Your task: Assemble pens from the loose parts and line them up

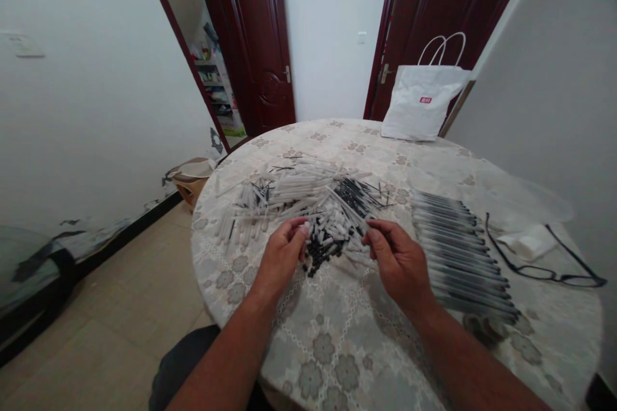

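Note:
My left hand (285,249) is closed in a pinch at the near left of a heap of pen parts. Something small and pale shows at its fingertips, too small to name. Opposite it, my right hand (398,260) pinches the near end of a slim, clear pen barrel (346,203) that slants over the heap. Between the hands lie small white pen pieces (336,226) and little black pieces (318,255). Behind them are a pile of translucent white barrels (299,187) and a bundle of dark refills (354,194).
Right of my right hand, several grey-black pens (457,250) lie in a row. Beyond them are black-framed glasses (544,273), a white roll (530,241) and a clear plastic sheet (520,189). A white bag (424,103) stands at the back of the round table's flowered cloth (332,347).

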Tool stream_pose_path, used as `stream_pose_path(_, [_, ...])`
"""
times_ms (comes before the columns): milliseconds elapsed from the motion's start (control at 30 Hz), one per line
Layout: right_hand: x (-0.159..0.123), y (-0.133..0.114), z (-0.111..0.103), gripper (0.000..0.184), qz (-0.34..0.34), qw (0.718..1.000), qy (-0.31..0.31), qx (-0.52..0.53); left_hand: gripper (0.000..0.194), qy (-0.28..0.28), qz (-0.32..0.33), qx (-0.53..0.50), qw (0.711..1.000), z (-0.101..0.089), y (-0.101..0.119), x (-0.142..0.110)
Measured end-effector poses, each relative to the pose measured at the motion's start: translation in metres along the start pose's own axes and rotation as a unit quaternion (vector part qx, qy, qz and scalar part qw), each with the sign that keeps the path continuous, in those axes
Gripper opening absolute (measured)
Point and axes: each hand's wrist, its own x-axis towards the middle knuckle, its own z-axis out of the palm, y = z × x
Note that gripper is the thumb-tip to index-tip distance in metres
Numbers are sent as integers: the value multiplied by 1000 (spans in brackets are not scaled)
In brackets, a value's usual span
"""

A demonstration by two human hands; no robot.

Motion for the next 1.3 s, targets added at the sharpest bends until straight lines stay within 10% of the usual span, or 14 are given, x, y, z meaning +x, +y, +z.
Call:
stream_pose_path(400, [-19,-1,18,20,-142,978,-114,-105,24,56,-68,-338,937,-27,-4,10])
stream_pose_path(867, [-18,4,24,20,-135,973,-127,-137,31,27,-73,-302,950,-22,0,4])
stream_pose_path(1300, [-16,6,29,22,-278,929,-123,-213,28,-24,-90,-244,965,-20,-5,0])
